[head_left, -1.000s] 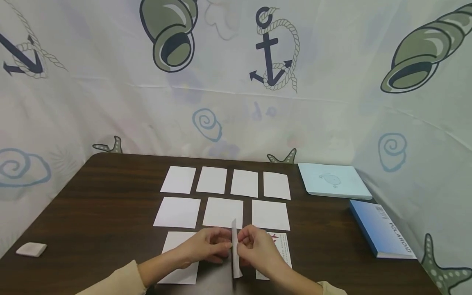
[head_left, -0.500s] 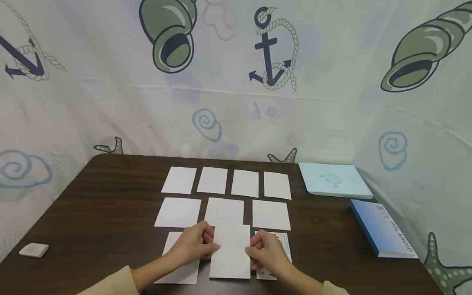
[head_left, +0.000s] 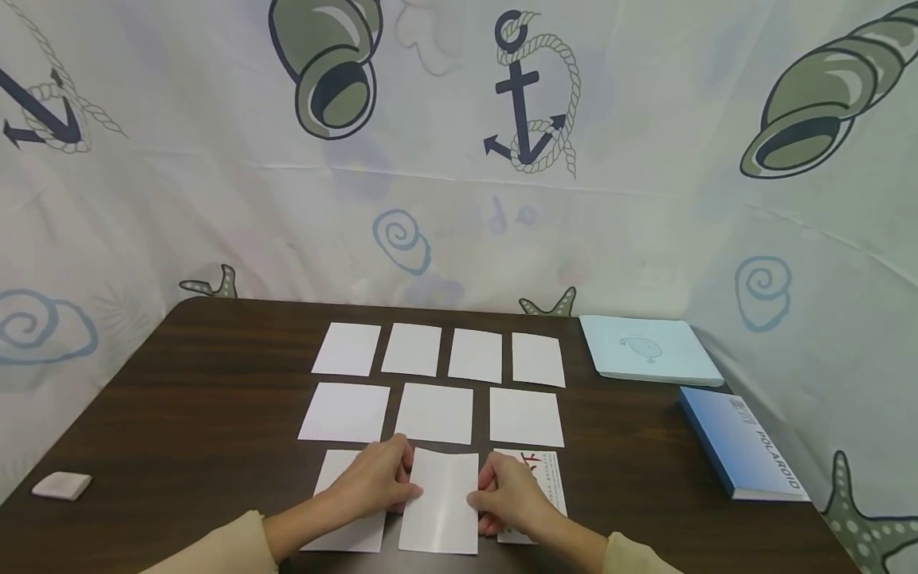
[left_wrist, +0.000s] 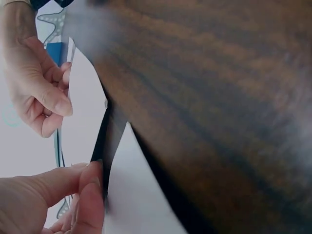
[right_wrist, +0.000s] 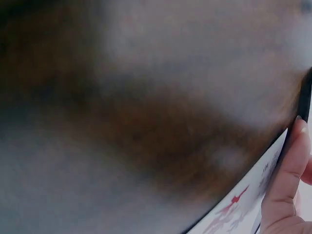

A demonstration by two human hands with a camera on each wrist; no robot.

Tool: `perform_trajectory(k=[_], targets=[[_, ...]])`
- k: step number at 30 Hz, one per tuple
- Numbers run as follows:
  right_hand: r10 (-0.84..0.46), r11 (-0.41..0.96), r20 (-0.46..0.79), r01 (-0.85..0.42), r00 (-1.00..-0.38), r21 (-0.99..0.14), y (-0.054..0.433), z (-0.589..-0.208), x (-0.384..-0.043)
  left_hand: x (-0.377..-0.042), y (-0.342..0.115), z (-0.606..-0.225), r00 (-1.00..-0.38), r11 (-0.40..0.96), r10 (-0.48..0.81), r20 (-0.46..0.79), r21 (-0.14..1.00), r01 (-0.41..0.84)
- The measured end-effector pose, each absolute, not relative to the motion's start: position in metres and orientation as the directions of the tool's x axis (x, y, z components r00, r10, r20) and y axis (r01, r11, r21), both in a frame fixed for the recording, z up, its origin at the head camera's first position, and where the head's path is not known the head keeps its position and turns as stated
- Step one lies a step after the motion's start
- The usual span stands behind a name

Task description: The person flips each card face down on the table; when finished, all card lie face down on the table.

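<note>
A blank white card (head_left: 441, 504) is held between both hands at the front middle of the dark table. My left hand (head_left: 374, 477) pinches its left edge between thumb and fingers, and my right hand (head_left: 513, 493) pinches the right edge. In the left wrist view the card (left_wrist: 84, 107) bows slightly along its length. Under my left forearm lies another white card (head_left: 343, 536), partly covered. Beside my right hand is a card with red and black print (head_left: 552, 485), partly hidden by that hand; the right wrist view shows its red mark too.
Several blank white cards lie in two rows beyond the hands, including one just ahead (head_left: 434, 413). A white eraser-like block (head_left: 61, 485) sits at the left. On the right are a pale blue flat case (head_left: 649, 351) and a blue POLAROID box (head_left: 742, 446).
The card between my hands was edge-on to the head view, then turned its blank face toward it. Since then it has come down and slightly nearer the front edge, both hands moving with it.
</note>
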State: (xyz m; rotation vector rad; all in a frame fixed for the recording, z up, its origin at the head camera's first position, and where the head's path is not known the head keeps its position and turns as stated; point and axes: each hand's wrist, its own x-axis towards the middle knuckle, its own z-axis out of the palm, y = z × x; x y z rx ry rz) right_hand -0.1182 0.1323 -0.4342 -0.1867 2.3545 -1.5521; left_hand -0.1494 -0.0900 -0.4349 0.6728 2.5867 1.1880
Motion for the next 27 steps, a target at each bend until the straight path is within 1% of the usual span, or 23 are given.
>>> perform_trajectory(k=[10, 15, 18, 20, 23, 25, 27], targets=[[-0.295, 0.541, -0.145, -0.04, -0.945, -0.84, 0.135, -0.43, -0.12, -0.15, -0.086, -0.431, -0.868, 0.596, 0.497, 0.006, 0.725, 0.346], [-0.284, 0.537, -0.121, -0.053, -0.951, -0.842, 0.149, -0.423, -0.126, -0.151, -0.084, -0.432, -0.868, 0.611, 0.496, 0.0, 0.711, 0.349], [-0.212, 0.535, -0.072, -0.054, -0.975, -0.843, 0.169, -0.422, -0.132, -0.153, -0.082, -0.432, -0.866, 0.611, 0.5, -0.015, 0.715, 0.34], [-0.12, 0.558, -0.051, -0.025, -0.991, -0.829, 0.184, -0.424, -0.134, -0.154, -0.082, -0.432, -0.861, 0.605, 0.507, -0.028, 0.723, 0.333], [0.004, 0.597, -0.033, 0.029, -0.999, -0.802, 0.206, -0.426, -0.135, -0.156, -0.082, -0.429, -0.854, 0.6, 0.518, -0.05, 0.733, 0.32], [0.042, 0.614, -0.031, 0.05, -0.999, -0.787, 0.217, -0.428, -0.134, -0.158, -0.081, -0.427, -0.85, 0.592, 0.524, -0.054, 0.741, 0.318], [0.046, 0.627, -0.03, 0.053, -0.998, -0.777, 0.224, -0.429, -0.134, -0.161, -0.077, -0.425, -0.845, 0.583, 0.533, -0.042, 0.742, 0.331]])
